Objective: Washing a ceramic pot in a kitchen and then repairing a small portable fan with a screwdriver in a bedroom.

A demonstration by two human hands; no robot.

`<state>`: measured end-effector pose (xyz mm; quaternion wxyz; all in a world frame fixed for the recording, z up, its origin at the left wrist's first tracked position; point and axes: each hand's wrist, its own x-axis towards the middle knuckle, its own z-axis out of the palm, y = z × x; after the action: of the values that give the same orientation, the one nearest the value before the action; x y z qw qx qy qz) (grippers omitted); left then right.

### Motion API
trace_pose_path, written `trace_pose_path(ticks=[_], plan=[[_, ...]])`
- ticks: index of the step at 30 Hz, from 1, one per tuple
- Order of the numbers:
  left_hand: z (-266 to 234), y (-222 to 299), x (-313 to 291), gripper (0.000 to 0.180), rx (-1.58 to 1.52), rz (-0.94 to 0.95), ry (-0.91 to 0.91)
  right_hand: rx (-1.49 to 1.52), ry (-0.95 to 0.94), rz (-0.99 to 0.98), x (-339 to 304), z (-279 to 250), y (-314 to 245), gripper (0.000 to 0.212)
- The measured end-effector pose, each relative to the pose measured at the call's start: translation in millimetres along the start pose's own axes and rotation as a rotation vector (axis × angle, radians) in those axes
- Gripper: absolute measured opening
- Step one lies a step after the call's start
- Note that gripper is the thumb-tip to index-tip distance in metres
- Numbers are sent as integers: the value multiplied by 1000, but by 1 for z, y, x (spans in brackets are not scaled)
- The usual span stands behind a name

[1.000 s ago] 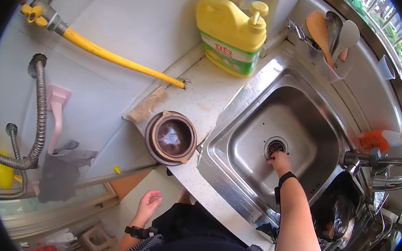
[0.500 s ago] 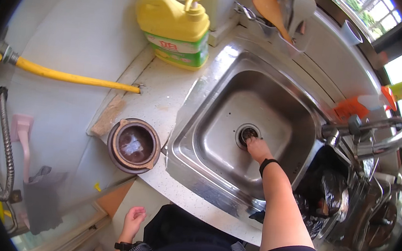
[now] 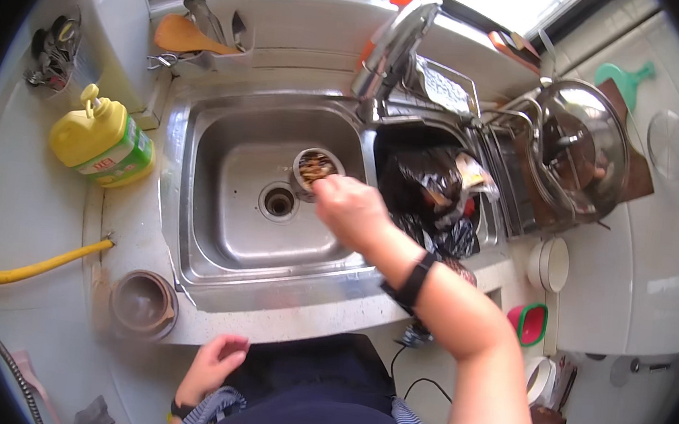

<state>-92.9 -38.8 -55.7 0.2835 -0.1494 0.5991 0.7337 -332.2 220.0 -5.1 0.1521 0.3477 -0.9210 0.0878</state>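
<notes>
My right hand (image 3: pixel 353 213) pinches the rim of a round sink strainer (image 3: pixel 297 178), raised over the steel sink basin (image 3: pixel 235 154). Brown, wet-looking food scraps fill the strainer. Just below and left of it, the round drain hole (image 3: pixel 279 201) in the basin floor lies uncovered. My left hand (image 3: pixel 215 364) hangs near my body below the counter edge, loosely curled with thumb and fingers apart, and nothing shows in it. A black plastic bag (image 3: pixel 419 175) with refuse fills the smaller basin to the right of my right hand.
Behind the basins rises the faucet (image 3: pixel 399 43). At the left stand a yellow detergent jug (image 3: pixel 103 143) and a brown clay pot (image 3: pixel 143 305) near the counter's front edge. A dish rack (image 3: pixel 512 179) with a glass lid (image 3: pixel 576 140) stands right. Utensils (image 3: pixel 201 34) fill a back-left holder.
My right hand has lifted the strainer out of the drain and carried it up toward the bag. The view has turned right. My left hand stays low beside my body.
</notes>
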Motion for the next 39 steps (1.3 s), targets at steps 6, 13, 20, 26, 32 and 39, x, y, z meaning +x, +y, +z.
trace_pose_path(ticks=[6,13,20,26,32,39], plan=[[92,76,75,30,476,249,-315,29,3,211,-97,-128,36,13],[250,70,125,50,1034,910,-151,-148,6,411,-220,-163,84,8],[363,8,186,27,1567,1495,-14,-80,-5,410,-283,-142,142,11],[435,-5,201,30,1666,1217,-168,-45,86,437,-305,-165,186,14],[510,-9,233,33,1697,1075,-259,-48,175,394,-297,-185,207,14],[381,25,166,38,1707,947,156,-3,122,331,-308,-156,202,18]])
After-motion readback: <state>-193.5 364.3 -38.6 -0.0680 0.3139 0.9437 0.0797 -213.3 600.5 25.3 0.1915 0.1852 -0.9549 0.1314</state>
